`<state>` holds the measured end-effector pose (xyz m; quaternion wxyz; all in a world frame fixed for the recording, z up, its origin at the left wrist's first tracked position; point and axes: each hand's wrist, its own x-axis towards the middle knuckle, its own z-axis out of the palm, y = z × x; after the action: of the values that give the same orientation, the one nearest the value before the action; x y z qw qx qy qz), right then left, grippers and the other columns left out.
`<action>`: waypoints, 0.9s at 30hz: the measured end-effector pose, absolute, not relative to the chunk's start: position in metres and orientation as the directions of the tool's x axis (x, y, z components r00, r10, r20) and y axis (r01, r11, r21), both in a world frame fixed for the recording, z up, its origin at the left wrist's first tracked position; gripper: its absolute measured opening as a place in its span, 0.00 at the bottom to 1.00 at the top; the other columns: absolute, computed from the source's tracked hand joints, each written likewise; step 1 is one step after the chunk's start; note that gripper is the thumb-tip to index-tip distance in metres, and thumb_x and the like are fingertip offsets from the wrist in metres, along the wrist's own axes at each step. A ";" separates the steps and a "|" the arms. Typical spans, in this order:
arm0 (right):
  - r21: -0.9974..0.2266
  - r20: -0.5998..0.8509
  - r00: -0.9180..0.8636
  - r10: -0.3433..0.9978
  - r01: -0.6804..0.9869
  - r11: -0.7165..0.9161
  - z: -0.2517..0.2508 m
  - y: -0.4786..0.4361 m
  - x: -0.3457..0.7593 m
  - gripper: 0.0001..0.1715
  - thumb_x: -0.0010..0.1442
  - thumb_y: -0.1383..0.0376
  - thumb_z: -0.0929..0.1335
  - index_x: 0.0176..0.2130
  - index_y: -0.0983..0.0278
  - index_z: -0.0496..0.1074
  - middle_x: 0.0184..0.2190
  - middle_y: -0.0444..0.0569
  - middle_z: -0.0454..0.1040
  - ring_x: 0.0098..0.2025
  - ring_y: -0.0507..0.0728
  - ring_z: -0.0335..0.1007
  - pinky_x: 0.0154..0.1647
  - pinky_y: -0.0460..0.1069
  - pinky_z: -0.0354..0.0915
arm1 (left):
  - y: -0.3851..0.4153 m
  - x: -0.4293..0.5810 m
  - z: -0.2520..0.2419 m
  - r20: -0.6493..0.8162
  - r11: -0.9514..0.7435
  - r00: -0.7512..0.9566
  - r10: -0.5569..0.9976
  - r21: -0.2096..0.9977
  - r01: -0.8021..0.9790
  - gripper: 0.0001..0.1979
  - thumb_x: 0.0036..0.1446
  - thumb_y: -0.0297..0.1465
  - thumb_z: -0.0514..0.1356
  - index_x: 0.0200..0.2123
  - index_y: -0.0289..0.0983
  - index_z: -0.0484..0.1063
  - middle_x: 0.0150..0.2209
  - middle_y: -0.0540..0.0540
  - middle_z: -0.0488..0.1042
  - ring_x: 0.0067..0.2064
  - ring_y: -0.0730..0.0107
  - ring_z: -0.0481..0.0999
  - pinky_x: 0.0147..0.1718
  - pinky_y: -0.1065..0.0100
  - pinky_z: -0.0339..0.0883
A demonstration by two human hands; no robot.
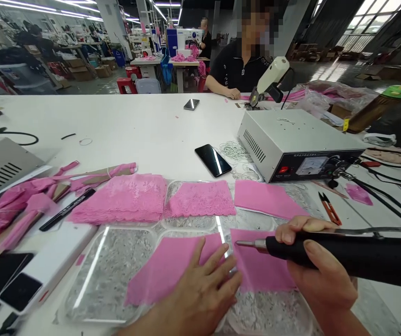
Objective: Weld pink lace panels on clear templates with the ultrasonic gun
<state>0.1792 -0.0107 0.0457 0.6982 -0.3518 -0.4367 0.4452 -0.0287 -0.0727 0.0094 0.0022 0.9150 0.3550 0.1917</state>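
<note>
My left hand [203, 284] lies flat with its fingers spread over a pink fabric piece [165, 266] on a clear plastic template [99, 280]. In my right hand [322, 275] is a black handheld tool [357, 256], whose metal tip points left over a second pink piece [263, 268]. Behind the hands are a thick stack of pink lace [123, 198], a smaller lace piece [203, 198] and a plain pink piece [266, 198].
A grey control box [301, 140] stands at the right, with orange-handled snips [329, 208] in front. A black phone [213, 160], white thread [235, 151] and pink strips [22, 200] lie about. Across the table sits a person [242, 70].
</note>
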 end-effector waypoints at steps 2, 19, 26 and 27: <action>-0.877 0.296 0.219 0.930 -0.323 0.356 0.045 -0.010 0.179 0.06 0.51 0.67 0.71 0.32 0.61 0.71 0.29 0.43 0.67 0.25 0.50 0.67 0.28 0.51 0.71 | -0.073 -0.029 0.008 0.357 -0.747 0.671 0.650 0.140 0.650 0.15 0.68 0.31 0.54 0.56 0.38 0.70 0.57 0.45 0.73 0.65 0.58 0.64 0.68 0.44 0.37; -0.883 0.343 0.143 0.929 -0.289 0.370 0.042 -0.008 0.178 0.04 0.54 0.67 0.70 0.33 0.60 0.71 0.29 0.44 0.68 0.26 0.52 0.68 0.27 0.52 0.71 | -0.072 -0.029 0.010 0.347 -0.763 0.690 0.635 0.144 0.630 0.15 0.68 0.31 0.54 0.55 0.39 0.70 0.58 0.46 0.73 0.66 0.59 0.63 0.68 0.45 0.39; -0.858 0.323 0.165 0.932 -0.366 0.361 0.042 -0.015 0.186 0.04 0.53 0.67 0.69 0.34 0.62 0.71 0.30 0.44 0.68 0.25 0.51 0.67 0.27 0.50 0.70 | -0.073 -0.030 0.010 0.380 -0.779 0.691 0.615 0.156 0.607 0.14 0.68 0.28 0.53 0.54 0.37 0.71 0.56 0.48 0.75 0.65 0.60 0.64 0.69 0.47 0.34; -0.856 0.316 0.159 0.935 -0.378 0.353 0.042 -0.018 0.189 0.04 0.54 0.67 0.69 0.34 0.62 0.71 0.30 0.44 0.68 0.25 0.50 0.67 0.27 0.50 0.70 | -0.073 -0.031 0.010 0.390 -0.785 0.693 0.607 0.157 0.599 0.14 0.68 0.27 0.53 0.54 0.37 0.71 0.55 0.49 0.75 0.65 0.61 0.65 0.69 0.49 0.31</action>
<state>0.1893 -0.0183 0.0416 0.6931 -0.3148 -0.4430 0.4736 -0.0305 -0.0731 0.0099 0.0088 0.9199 0.3277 0.2152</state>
